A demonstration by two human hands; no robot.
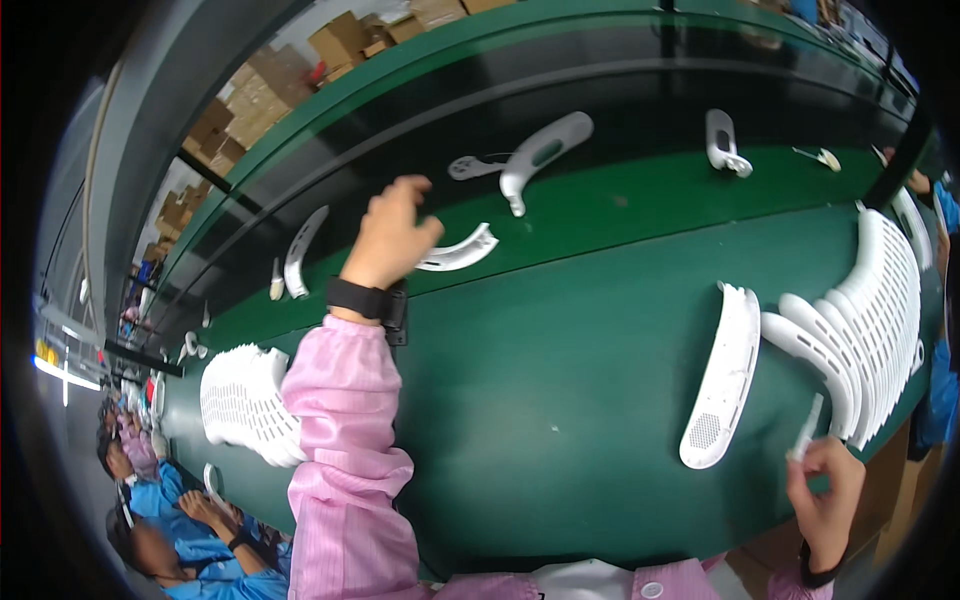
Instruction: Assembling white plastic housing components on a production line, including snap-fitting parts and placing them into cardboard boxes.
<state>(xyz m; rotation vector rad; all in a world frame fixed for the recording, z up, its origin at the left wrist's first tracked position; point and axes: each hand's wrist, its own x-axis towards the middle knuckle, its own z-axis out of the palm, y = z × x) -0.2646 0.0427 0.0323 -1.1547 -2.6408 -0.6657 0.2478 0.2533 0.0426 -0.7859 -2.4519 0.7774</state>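
Observation:
My left hand (393,235) reaches out over the green conveyor belt, fingers apart and holding nothing. Just beside it lies a curved white plastic shell (462,252), partly hidden behind the hand. Close to the table's right front edge, my right hand (828,495) pinches a thin, whitish translucent strip (808,428) that points upward. A long white plastic cover (722,380) with a patch of small holes rests on the green table (540,420), left of that hand. Beyond the right hand is a fanned stack of curved white slotted covers (868,320).
Another stack of slotted white covers (245,400) lies left of my left forearm. The belt carries a larger white shell with an oval opening (545,150), a white shell (722,140) and a curved strip (302,255). Co-workers in blue (190,530) sit at left; another is at far right.

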